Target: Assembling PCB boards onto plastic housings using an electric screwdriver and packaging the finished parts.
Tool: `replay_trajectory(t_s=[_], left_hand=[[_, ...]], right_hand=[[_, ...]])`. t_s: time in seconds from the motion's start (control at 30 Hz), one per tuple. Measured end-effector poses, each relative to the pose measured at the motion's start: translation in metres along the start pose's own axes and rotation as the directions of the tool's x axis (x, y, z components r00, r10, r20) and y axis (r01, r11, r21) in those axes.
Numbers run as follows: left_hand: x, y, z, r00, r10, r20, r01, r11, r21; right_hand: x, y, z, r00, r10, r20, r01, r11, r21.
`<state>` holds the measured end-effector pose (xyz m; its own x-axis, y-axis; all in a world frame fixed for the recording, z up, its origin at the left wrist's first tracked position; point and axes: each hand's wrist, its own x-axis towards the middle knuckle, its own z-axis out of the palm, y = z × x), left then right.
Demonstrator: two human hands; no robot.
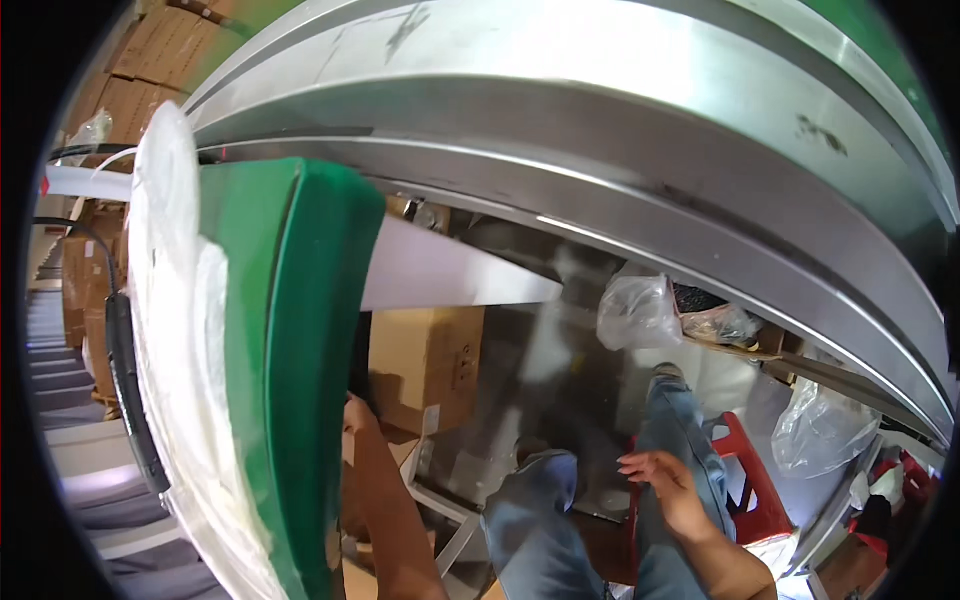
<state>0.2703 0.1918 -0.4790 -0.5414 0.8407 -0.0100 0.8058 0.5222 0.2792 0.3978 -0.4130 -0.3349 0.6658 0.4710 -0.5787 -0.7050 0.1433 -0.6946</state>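
My left hand point(356, 416) reaches under the edge of a green-covered work surface point(325, 300). That edge hides its fingers, so what they hold or touch does not show. A brown cardboard box point(425, 365) stands just to the right of this hand. Over my right leg, in blue jeans point(665, 420), hovers my right hand point(664, 488), its fingers loosely bent and apart with nothing in them. Beside that leg is a red plastic stool point(745, 480).
A wide metal rail point(600, 150) curves across the top. White plastic sheeting point(190, 330) lies along the green surface's left side. Clear plastic bags point(640, 312) sit below the rail at right. Stacked cartons point(150, 75) stand at the far left.
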Motion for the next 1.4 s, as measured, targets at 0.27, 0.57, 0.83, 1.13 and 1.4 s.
replay_trajectory(t_s=[0.27, 0.57, 0.83, 1.13, 1.4], left_hand=[[-0.049, -0.053, 0.051, 0.583, 0.498, 0.642, -0.192, 0.852, -0.487], [-0.101, -0.028, 0.029, 0.610, 0.741, 0.282, -0.752, 0.653, -0.089], [-0.288, -0.087, -0.158, 0.257, 0.962, 0.098, -0.966, 0.252, 0.062], [-0.335, -0.219, -0.140, 0.136, 0.738, 0.661, -0.845, 0.435, -0.312], [-0.413, -0.331, -0.341, 0.747, 0.412, 0.522, -0.382, 0.908, -0.170]], right_hand=[[-0.007, -0.007, 0.008, 0.999, 0.033, -0.040, -0.035, 0.998, -0.044], [0.002, 0.013, 0.014, 0.998, -0.047, -0.051, 0.049, 0.998, 0.036], [-0.009, 0.032, -0.010, 0.979, -0.078, -0.187, 0.057, 0.992, -0.115], [-0.144, -0.002, 0.036, 0.967, 0.232, -0.106, -0.255, 0.869, -0.424], [-0.197, -0.126, 0.072, 0.812, 0.549, 0.199, -0.238, 0.622, -0.746]])
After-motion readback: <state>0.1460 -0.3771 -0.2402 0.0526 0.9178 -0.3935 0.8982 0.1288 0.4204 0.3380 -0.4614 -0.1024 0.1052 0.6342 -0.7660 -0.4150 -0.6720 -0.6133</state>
